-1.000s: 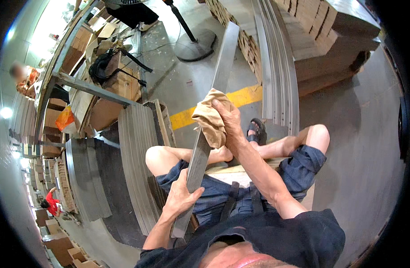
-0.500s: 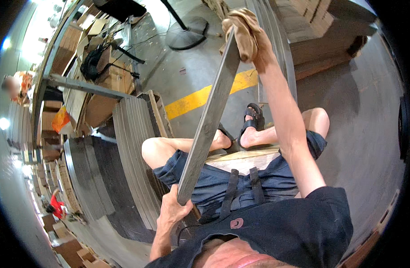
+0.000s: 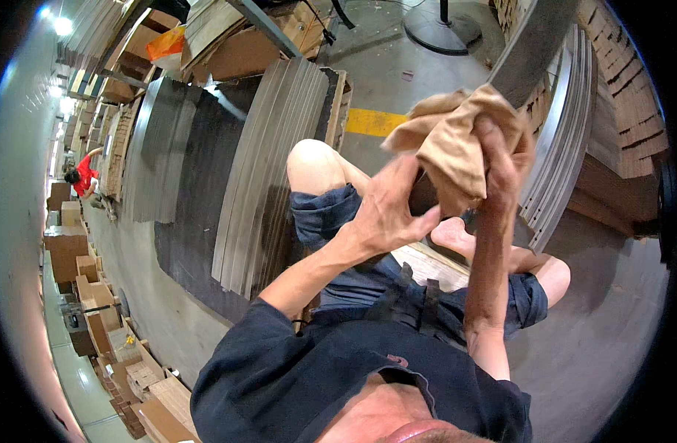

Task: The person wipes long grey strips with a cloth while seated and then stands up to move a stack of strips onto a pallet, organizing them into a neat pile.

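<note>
Right hand: Seen from my distant post, the right hand [image 3: 503,181] clutches a bunched tan cloth [image 3: 456,148], its thumb pressed over the folds.
Left hand: Just beside the cloth, the bare left hand [image 3: 386,207] is blurred, thumb apart from the other fingers; a dark patch shows in the gap, and I cannot tell whether those fingers grasp anything.
Grey strip: The long, flat strip [image 3: 534,52] juts from behind the cloth and runs out of my view at the top edge; its near end, and any contact with either hand, is hidden from me.
Grip risk: I judge that the strip could tip or slide if it is held only near one end, its own length acting as the lever.
Edge risk: A fold slipping aside could put bare fingers against a hard edge; the loose flap of cloth toward the left hand makes that likelier, to my eye.
Swing risk: The strip's far end could knock the stack of grey strips [image 3: 564,136] at right if it swings wide, though I cannot judge the depth between them.
Drop risk: A lost hold could bring the strip down on the bare left knee [image 3: 316,159], since no covering shows there.
Left side: A second stack of strips [image 3: 268,170] lies near that knee.
</note>
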Available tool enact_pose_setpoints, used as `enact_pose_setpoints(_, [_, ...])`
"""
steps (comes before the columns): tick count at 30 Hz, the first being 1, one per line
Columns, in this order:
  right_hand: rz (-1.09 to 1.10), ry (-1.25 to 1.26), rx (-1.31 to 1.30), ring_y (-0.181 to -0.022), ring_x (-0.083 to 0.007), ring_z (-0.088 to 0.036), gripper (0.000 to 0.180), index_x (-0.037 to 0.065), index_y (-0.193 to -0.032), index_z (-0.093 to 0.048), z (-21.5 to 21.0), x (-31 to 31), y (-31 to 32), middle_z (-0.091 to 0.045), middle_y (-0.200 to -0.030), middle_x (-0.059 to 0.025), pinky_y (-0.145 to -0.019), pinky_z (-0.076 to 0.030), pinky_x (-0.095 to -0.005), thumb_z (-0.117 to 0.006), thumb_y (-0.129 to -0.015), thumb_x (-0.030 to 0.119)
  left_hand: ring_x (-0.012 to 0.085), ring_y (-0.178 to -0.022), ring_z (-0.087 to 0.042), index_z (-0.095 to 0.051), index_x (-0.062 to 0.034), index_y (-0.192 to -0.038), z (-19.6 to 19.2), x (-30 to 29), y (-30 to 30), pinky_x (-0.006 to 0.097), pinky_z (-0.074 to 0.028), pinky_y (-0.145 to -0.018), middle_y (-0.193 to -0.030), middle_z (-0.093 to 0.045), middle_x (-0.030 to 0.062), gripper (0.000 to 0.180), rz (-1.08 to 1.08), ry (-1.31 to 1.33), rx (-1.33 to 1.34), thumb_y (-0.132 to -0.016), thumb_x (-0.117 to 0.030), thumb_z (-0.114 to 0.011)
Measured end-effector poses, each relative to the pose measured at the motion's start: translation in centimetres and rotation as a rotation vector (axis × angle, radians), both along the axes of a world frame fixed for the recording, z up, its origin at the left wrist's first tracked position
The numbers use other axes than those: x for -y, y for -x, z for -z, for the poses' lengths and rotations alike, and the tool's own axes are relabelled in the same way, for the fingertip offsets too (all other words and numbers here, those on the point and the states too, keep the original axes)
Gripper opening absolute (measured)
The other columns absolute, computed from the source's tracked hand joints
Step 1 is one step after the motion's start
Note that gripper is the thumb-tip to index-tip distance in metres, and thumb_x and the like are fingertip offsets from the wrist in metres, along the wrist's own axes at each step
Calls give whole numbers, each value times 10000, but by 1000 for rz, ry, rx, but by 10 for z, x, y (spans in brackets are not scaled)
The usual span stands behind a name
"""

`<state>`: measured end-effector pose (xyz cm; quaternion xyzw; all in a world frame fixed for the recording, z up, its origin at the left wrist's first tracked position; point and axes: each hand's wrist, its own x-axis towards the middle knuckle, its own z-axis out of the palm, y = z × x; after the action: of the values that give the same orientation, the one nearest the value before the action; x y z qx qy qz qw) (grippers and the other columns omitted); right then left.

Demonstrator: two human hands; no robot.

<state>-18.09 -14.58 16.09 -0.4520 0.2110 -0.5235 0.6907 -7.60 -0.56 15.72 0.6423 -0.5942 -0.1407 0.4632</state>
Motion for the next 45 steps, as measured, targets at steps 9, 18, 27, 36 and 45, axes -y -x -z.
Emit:
enact_pose_setpoints(9, [591,1156,-512,-865,-238,-634,347,90,-1034,-698,19,-1,-22,-667,-949,-67,-755,-503,-350,-788,-701,127,340,-1265,-534,-222,29,-1508,-48,51,5,435,-470,-1022,-1377,-507,229,776,-86,476,-460,-919,-146,-694])
enact_pose_setpoints(18, [584,1037,-801,-1111,-242,-594,478,124,-1260,-648,109,-7,20,-639,-1189,-70,-927,-419,-416,-713,-787,147,425,-1163,-603,-493,-62,-1232,-39,10,-34,584,-439,-1086,-1055,-644,167,310,-241,513,-1044,-922,-66,-499])
enact_pose_setpoints(27, [239,494,-1017,-1058,-355,-626,496,73,-1319,-583,213,-5,58,-661,-1144,-157,-885,-524,-412,-661,-833,11,211,-836,-548,-556,-28,-1154,-48,-24,-91,450,-446,-981,-821,-530,44,259,-140,661,-907,-950,-182,-595])
enact_pose_setpoints(36, [-23,159,-977,-1068,-304,-670,366,47,-1210,-617,259,-10,66,-693,-1133,-168,-905,-523,-367,-686,-853,84,191,-731,-486,-583,-56,-1059,-157,-20,-144,436,-451,-786,-762,-472,28,310,-63,880,-358,-910,-323,-637])
enact_pose_setpoints(45, [-40,169,-1044,-1028,-302,-679,372,37,-1209,-618,259,-11,70,-705,-1085,-175,-899,-525,-368,-695,-851,103,118,-666,-527,-680,21,-1094,-205,-27,-182,279,-440,-639,-774,-574,17,443,-347,247,458,-918,-384,-648])
